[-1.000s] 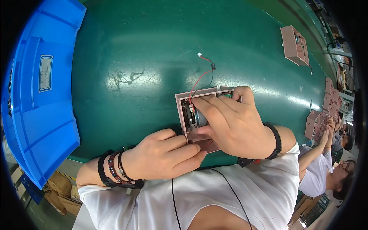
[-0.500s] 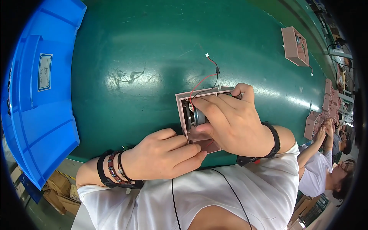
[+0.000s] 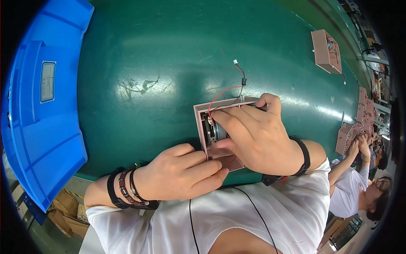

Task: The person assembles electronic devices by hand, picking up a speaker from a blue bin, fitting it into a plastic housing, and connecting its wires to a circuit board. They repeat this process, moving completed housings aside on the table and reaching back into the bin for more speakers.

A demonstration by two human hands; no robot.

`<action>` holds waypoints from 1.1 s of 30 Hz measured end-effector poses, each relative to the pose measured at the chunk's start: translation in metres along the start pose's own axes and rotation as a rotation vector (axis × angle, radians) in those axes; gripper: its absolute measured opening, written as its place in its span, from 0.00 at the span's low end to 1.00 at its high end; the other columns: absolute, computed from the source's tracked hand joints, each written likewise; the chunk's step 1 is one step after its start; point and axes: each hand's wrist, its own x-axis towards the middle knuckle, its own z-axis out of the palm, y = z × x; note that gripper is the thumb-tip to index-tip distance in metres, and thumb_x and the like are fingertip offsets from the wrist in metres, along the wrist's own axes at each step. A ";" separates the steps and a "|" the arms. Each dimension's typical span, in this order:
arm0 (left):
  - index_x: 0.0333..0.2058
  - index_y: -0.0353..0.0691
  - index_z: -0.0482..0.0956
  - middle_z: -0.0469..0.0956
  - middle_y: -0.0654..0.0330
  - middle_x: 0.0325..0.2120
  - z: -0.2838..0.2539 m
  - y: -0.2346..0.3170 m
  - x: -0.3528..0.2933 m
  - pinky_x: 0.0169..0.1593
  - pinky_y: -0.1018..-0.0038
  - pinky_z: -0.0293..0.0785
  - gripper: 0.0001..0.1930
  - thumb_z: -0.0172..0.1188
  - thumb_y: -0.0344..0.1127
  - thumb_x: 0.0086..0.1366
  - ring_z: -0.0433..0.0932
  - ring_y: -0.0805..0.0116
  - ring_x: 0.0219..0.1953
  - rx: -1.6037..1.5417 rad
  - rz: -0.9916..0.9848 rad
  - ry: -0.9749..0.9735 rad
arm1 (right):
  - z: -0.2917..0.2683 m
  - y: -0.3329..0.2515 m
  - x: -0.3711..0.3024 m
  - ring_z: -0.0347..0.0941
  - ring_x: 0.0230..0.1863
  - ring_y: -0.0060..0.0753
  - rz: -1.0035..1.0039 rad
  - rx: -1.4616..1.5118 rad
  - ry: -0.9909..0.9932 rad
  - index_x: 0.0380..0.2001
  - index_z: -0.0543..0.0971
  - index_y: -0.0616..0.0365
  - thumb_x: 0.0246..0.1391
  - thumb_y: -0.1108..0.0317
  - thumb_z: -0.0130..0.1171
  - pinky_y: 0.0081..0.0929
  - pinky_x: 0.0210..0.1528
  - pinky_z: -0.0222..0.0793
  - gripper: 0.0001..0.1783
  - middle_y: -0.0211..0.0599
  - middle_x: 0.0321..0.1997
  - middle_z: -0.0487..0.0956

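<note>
A pinkish open-faced box (image 3: 231,161) rests on the green table close to my body. Inside its left part sits a round speaker (image 3: 220,131) with a metal magnet. My left hand (image 3: 179,171) is closed on the box's lower left corner, fingers curled over the near wall. Over the opening lies my right hand (image 3: 262,135), its index fingertip beside the speaker's wire terminal and its thumb near the magnet's lower side. The palm hides the right part of the box. A red and black wire (image 3: 224,89) runs over the far wall to a small white connector (image 3: 235,62).
At the left stands a large blue bin (image 3: 63,122) with a label. Another pinkish box (image 3: 325,51) with a speaker sits at the far right. Further right, a co-worker's hands (image 3: 359,144) are at several similar boxes (image 3: 346,137).
The loose wire and its white connector have shifted slightly to the right. Both my hands and the box stay almost where they were. The co-worker's hands moved a little.
</note>
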 end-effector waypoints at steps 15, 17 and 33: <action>0.43 0.41 0.80 0.70 0.67 0.22 -0.027 -0.004 0.006 0.24 0.73 0.57 0.20 0.65 0.42 0.53 0.66 0.71 0.19 0.264 -0.303 -0.026 | 0.000 -0.003 0.000 0.74 0.37 0.30 0.038 -0.003 -0.023 0.46 0.73 0.60 0.44 0.60 0.61 0.40 0.44 0.50 0.25 0.34 0.43 0.77; 0.45 0.42 0.80 0.69 0.67 0.18 -0.027 -0.003 0.006 0.24 0.73 0.56 0.20 0.65 0.41 0.53 0.66 0.71 0.18 0.241 -0.308 -0.043 | 0.000 -0.003 0.000 0.74 0.37 0.30 0.048 -0.006 -0.028 0.46 0.73 0.60 0.44 0.60 0.62 0.40 0.44 0.50 0.25 0.34 0.43 0.77; 0.51 0.49 0.79 0.51 0.70 0.09 -0.024 -0.001 -0.002 0.18 0.79 0.51 0.33 0.56 0.33 0.39 0.55 0.78 0.10 0.375 -0.350 -0.093 | -0.005 -0.002 -0.001 0.73 0.36 0.31 0.038 0.085 -0.027 0.45 0.73 0.60 0.34 0.60 0.70 0.34 0.40 0.52 0.32 0.34 0.45 0.77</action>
